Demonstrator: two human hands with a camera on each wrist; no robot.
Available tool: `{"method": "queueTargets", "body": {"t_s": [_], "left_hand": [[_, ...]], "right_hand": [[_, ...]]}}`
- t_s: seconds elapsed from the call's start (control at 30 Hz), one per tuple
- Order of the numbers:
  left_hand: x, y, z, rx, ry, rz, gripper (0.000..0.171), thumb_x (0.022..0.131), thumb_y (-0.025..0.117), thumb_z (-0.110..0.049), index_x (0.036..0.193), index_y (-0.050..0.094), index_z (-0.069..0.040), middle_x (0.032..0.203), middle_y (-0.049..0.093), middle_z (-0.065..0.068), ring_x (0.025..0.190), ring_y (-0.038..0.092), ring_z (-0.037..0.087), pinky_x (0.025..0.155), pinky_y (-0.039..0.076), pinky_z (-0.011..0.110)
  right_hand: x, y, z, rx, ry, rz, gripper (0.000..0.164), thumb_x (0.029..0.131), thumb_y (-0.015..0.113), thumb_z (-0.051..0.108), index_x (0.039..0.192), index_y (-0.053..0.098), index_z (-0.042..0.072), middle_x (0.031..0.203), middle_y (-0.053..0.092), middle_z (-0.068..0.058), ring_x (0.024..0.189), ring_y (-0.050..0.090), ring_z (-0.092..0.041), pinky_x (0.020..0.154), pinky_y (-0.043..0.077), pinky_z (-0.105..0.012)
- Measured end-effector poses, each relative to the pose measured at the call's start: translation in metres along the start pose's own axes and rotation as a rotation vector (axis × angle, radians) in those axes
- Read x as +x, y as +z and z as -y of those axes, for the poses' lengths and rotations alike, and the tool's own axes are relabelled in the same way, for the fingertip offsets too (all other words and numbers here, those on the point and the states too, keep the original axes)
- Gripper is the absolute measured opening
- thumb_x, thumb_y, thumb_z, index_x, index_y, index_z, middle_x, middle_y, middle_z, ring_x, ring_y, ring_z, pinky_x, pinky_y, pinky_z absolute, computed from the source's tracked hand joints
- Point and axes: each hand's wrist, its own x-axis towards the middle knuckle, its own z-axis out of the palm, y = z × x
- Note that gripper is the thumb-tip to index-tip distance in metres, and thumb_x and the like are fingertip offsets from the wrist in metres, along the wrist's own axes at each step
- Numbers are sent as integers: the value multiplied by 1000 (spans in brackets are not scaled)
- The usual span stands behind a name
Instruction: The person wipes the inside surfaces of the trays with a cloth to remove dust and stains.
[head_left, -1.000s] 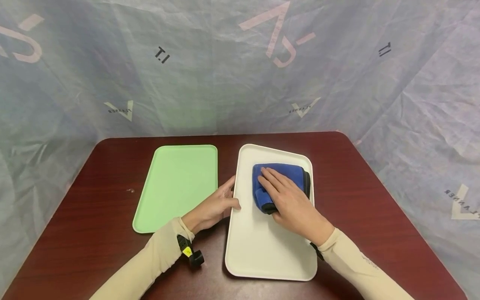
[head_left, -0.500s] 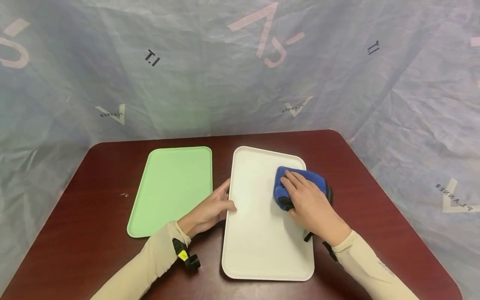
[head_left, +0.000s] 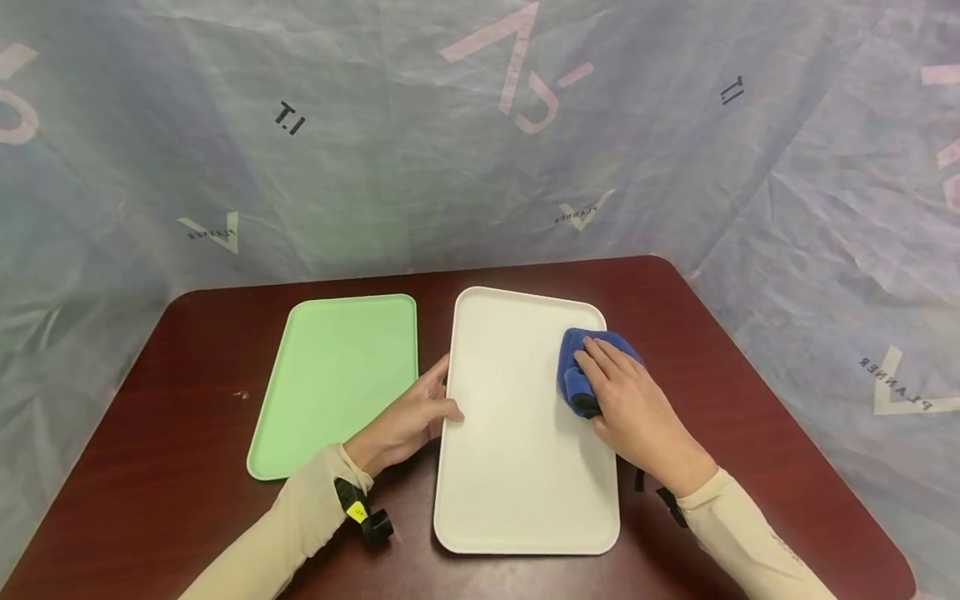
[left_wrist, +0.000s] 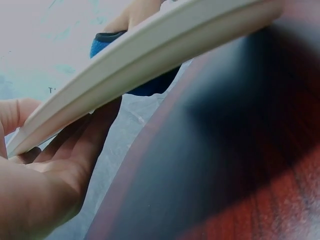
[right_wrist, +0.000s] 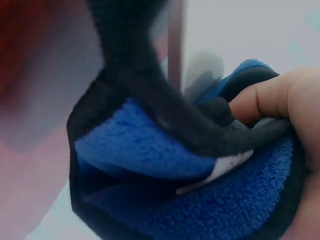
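Observation:
A white rectangular tray (head_left: 517, 483) is held up off the table by my left hand (head_left: 408, 417), thumb over its left rim and fingers beneath, as the left wrist view shows. My right hand (head_left: 637, 408) grips a folded blue cloth (head_left: 573, 358) with black edging against the tray's right rim. Part of the cloth hangs past that rim. In the right wrist view the blue cloth (right_wrist: 145, 145) is bunched, its folds gaping, with the thumb curled on it. On the table to the left lies a green tray (head_left: 345, 375).
The dark red wooden table (head_left: 187, 417) carries both arms' work. A small pale mark (head_left: 241, 394) shows left of the green tray. Grey printed sheeting (head_left: 337, 167) hangs behind and on both sides of the table.
My right hand has slid the blue cloth rightward, from the tray's upper middle onto its right rim. My left hand keeps its hold on the white tray. The head view has shifted slightly.

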Motion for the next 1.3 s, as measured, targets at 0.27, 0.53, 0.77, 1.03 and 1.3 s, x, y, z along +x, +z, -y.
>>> {"method": "queueTargets", "body": {"t_s": [0.27,0.53,0.77,1.03,1.3], "left_hand": [[0,-2,0,-8,5,-5,95,81,50,12,156,23,-39,140,52,14,110,63,22,86,56,40],[0,-2,0,0,20,11,96,82,51,12,156,22,-41,143,49,12,112,61,22,87,55,39],[0,1,-2,16,20,14,95,82,51,11,156,22,-41,142,49,13,112,61,22,87,55,40],[0,4,0,1,7,20,94,83,50,12,155,22,-41,144,50,13,117,60,24,90,55,40],[1,4,4,-12,14,74,92,86,49,11,155,20,-43,142,52,17,115,62,30,90,55,45]], "right_hand": [[-3,2,4,43,-26,-1,69,73,61,-8,141,50,-7,150,43,-25,139,39,-42,111,37,-53],[3,1,9,63,-44,-35,68,75,59,-7,141,49,-7,149,43,-25,140,38,-41,113,33,-52],[10,1,22,81,-78,-31,71,75,65,-4,143,47,-6,152,41,-24,141,35,-40,112,35,-53],[26,1,43,70,-162,-62,75,71,70,-2,142,48,-6,151,42,-24,142,36,-38,112,36,-51],[48,0,68,70,-279,-121,76,67,70,-2,140,51,-6,149,45,-23,141,38,-36,113,36,-48]]}}
